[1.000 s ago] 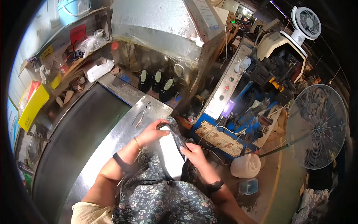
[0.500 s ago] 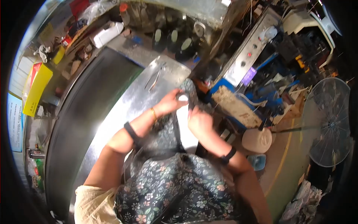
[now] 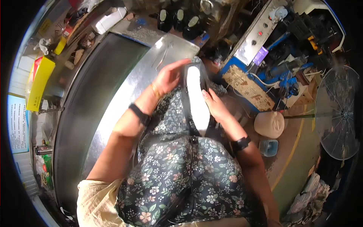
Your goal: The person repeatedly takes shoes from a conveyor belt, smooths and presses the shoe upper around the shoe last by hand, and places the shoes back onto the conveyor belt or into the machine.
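A black shoe upper (image 3: 186, 81) lies sole side up over my lap, with a long white sole-shaped piece (image 3: 198, 100) in its middle. My right hand (image 3: 217, 107) grips its right edge, thumb on top and the other fingers hidden beneath. At the upper left of the shoe upper is my left hand (image 3: 166, 78). Its fingers stretch toward the narrow far end and seem to touch the black edge. Under the work a floral apron (image 3: 181, 170) covers my lap.
A shiny metal sheet (image 3: 138, 81) beside a dark belt (image 3: 90, 98) runs along my left, with a thin metal tool (image 3: 163, 56) on it. Several black shoes (image 3: 178, 19) stand beyond. Right are a blue machine (image 3: 247, 85), a plastic jug (image 3: 269, 124) and a fan (image 3: 342, 113).
My hands have moved apart, and the left no longer pinches the far end. The white piece now shows at full length. The view has shifted slightly.
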A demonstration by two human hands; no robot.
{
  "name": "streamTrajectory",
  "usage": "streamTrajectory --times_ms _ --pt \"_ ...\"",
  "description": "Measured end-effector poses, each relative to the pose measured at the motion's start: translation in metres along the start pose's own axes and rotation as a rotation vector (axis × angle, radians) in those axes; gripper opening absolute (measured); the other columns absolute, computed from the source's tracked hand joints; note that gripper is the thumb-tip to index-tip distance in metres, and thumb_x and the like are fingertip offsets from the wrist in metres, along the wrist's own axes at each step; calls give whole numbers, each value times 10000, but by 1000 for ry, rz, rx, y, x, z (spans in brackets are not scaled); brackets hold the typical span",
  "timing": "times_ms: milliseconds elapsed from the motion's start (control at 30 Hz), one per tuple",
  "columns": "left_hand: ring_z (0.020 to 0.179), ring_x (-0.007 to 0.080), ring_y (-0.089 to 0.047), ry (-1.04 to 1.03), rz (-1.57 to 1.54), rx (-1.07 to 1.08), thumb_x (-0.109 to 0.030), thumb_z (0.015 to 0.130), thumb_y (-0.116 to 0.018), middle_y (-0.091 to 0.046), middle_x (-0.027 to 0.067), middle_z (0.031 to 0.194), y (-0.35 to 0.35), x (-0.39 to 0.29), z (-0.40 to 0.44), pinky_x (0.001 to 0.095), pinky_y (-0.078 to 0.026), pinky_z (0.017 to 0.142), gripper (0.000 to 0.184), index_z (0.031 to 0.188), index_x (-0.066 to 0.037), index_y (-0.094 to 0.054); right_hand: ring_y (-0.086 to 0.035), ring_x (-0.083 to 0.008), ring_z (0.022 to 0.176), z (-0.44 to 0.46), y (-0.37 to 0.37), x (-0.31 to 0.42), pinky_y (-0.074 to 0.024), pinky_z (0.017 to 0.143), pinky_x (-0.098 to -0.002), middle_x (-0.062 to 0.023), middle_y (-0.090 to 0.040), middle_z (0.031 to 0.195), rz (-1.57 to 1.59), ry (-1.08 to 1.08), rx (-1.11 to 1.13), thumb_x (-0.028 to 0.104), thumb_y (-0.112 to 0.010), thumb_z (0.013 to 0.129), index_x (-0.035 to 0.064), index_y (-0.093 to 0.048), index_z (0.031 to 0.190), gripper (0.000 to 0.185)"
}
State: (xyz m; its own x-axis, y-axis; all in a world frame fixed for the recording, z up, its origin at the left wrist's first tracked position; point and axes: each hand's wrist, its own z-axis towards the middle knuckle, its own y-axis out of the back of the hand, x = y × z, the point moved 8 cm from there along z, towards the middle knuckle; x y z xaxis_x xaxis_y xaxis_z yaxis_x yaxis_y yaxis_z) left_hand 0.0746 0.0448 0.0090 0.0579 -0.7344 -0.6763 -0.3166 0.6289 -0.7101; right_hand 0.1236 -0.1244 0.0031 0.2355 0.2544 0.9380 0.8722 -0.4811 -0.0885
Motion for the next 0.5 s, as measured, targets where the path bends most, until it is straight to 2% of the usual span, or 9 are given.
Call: streamTrajectory --times_ms 67,133,167,233,267,367,400,433,500 --pt "1294 258 -496 -57 2 -364 -434 1036 -394 -540 146 1398 34 35 -16 367 -395 1076 591 1370 47 -479 -515 -233 1217 24 -11 -8 -420 1018 -312 -205 -534 1338 -37 23 -13 436 -505 1021 -113 -268 1456 739" --pt "1141 350 -589 5 941 -680 -424 1042 -341 -610 259 1207 33 13 -49 438 -471 955 563 1205 58 -581 -562 -289 1188 34 -22 -21 -450 985 -370 -236 -585 1273 -311 31 -266 429 -497 1017 -75 -336 1415 662" --pt "1065 396 -636 32 1419 -807 -419 1044 -314 -645 315 1112 24 -7 -57 473 -509 894 583 1122 63 -632 -578 -360 1183 30 -34 -6 -460 974 -412 -297 -576 1269 -339 -6 -111 426 -502 1005 -70 -305 1426 680" --pt "879 434 -658 32 1903 -721 -387 1035 -328 -646 343 919 3 -25 -52 525 -534 711 541 905 20 -661 -511 -508 1219 23 -45 13 -437 1018 -432 -423 -431 1351 -499 -68 -65 474 -513 974 -162 -126 1459 888" --pt "847 414 -666 18 2021 -664 -367 1028 -354 -653 316 868 7 -25 -45 535 -528 633 452 972 13 -592 -507 -510 1221 24 -48 15 -433 1017 -443 -419 -434 1352 -534 -35 -103 472 -512 973 -153 -128 1464 882" --pt "833 470 -643 -201 2079 -185 -382 1042 -345 -640 330 979 18 -12 -46 534 -529 680 438 1151 17 -489 -514 -499 1221 33 -46 -5 -432 1019 -436 -411 -448 1345 -406 133 -119 469 -515 973 -162 -136 1456 879" --pt "972 495 -628 96 1644 -137 -405 1050 -341 -575 343 1207 54 10 -53 493 -527 831 549 1368 42 -311 -530 -481 1214 34 -43 -13 -434 1013 -433 -400 -467 1332 -312 236 -122 446 -524 978 -142 -154 1460 846" --pt "1192 469 -552 0 1432 -182 -436 1050 -339 -443 350 1394 16 9 -83 426 -444 1017 671 1488 48 -183 -547 -463 1200 22 -43 -2 -441 997 -432 -377 -488 1323 -174 275 -76 418 -530 986 -106 -183 1468 792" --pt "1353 404 -430 -109 1274 -377 -419 1056 -331 -417 313 1441 10 28 -99 386 -345 1114 692 1529 37 -114 -563 -455 1177 15 -42 -9 -447 984 -431 -353 -515 1301 -272 301 -186 401 -530 993 -62 -205 1475 744"
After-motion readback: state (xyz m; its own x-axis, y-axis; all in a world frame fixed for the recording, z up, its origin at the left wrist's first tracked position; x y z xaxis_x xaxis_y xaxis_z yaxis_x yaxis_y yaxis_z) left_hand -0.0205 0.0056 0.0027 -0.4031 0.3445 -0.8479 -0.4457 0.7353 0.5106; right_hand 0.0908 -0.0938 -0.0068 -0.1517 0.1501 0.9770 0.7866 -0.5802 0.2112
